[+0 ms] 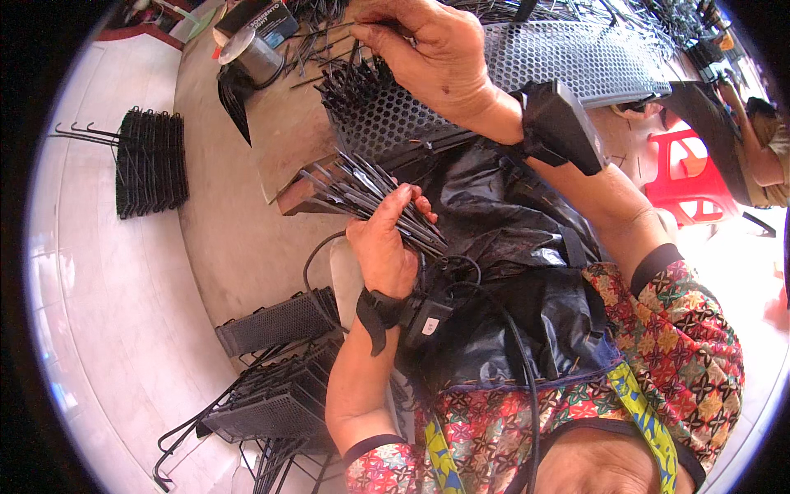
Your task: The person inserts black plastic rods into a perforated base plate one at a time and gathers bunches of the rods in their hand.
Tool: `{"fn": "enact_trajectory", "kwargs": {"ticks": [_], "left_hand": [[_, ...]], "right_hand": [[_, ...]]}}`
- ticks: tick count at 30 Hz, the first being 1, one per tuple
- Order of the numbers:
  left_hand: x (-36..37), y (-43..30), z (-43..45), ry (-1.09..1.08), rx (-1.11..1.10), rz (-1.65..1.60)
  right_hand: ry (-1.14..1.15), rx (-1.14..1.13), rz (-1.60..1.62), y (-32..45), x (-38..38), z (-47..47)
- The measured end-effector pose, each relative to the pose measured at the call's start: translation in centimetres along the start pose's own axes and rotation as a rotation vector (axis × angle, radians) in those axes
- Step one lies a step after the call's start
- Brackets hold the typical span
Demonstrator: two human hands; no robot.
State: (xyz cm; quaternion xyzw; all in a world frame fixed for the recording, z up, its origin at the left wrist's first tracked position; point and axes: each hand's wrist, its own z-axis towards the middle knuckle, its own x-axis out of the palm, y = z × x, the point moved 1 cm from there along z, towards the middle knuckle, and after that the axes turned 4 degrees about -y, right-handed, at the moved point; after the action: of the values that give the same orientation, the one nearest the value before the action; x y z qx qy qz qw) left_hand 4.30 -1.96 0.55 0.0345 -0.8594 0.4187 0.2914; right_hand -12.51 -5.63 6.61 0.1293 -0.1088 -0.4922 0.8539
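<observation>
My left hand (386,238) is closed around a bundle of thin dark strips or rods (364,185), held above my lap beside the table's corner. My right hand (426,52) is raised over a perforated metal panel (382,120), thumb and fingers pinched together, with a thin dark rod (321,29) at its fingertips. Under that hand, a heap of short black pieces (355,86) lies on the panel. Another perforated grey panel (574,58) extends to the right. Both wrists wear black strapped devices, and a black apron (494,210) covers my lap.
A spool of wire (253,55) and a box stand at the upper left. Black mesh racks (151,163) are stacked on the floor at left, with more mesh trays (265,401) below. Red plastic stool (685,176) and another person's arm (750,136) are at right. A cable loops near my left wrist.
</observation>
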Motion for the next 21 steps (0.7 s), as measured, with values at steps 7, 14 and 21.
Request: {"fn": "enact_trajectory", "kwargs": {"ticks": [7,14,21], "left_hand": [[-0.5,0.1,0.2,0.039,-0.030,0.023],[-0.2,0.2,0.2,0.053,-0.002,0.060],[0.1,0.1,0.0,0.077,-0.008,0.093]], "right_hand": [[0.242,-0.031,-0.068,-0.8,1.9,-2.0],[0.371,-0.080,-0.018,-2.0,2.3,-3.4],[0.688,-0.242,-0.199,-1.2,2.4,-3.7]]}}
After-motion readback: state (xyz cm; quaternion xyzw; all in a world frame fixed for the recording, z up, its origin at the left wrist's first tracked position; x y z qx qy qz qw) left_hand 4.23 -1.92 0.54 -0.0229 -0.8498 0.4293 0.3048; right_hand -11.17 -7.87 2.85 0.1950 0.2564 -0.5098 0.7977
